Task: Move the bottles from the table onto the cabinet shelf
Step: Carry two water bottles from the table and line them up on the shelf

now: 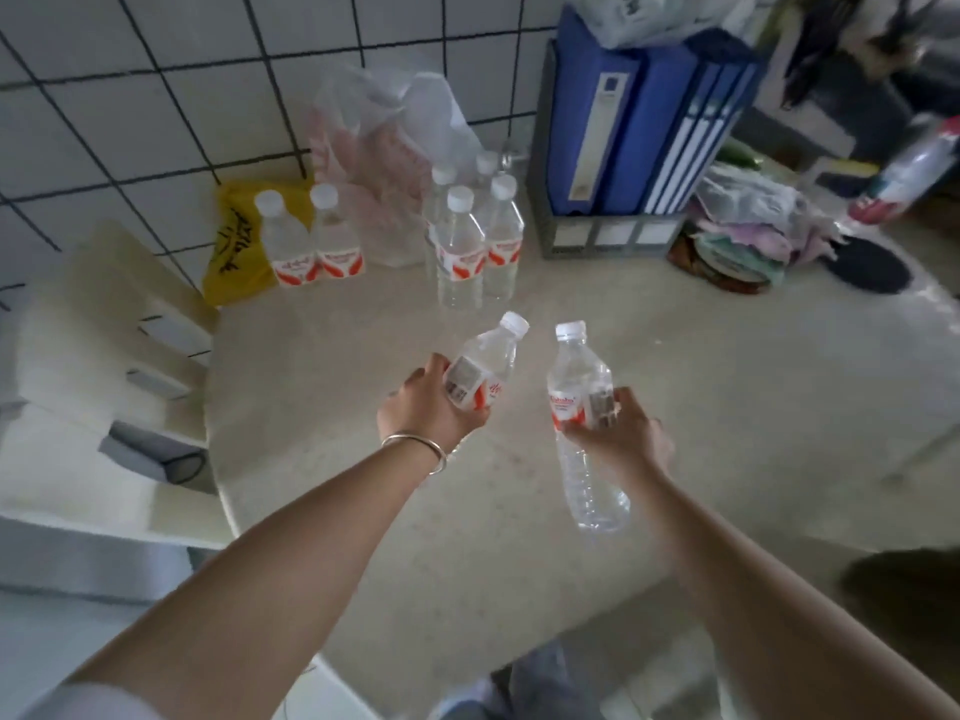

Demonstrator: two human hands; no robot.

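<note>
My left hand (423,405) grips a short clear water bottle (485,366) with a red-and-white label, tilted with its white cap pointing up and right. My right hand (621,431) holds a taller clear bottle (582,407) around its label, lifted above the round pale table (701,407). Two short bottles (311,241) stand near the table's far left edge. Behind the held bottles stands a cluster of several tall bottles (475,236). No cabinet shelf is clearly in view.
A yellow bag (234,246) and clear plastic bags (384,132) lie against the tiled wall. Blue binders in a grey holder (634,127) stand at the back. Folded cloths (748,231) and a dark round mat (867,265) lie to the right. A pale plastic chair (104,356) stands left.
</note>
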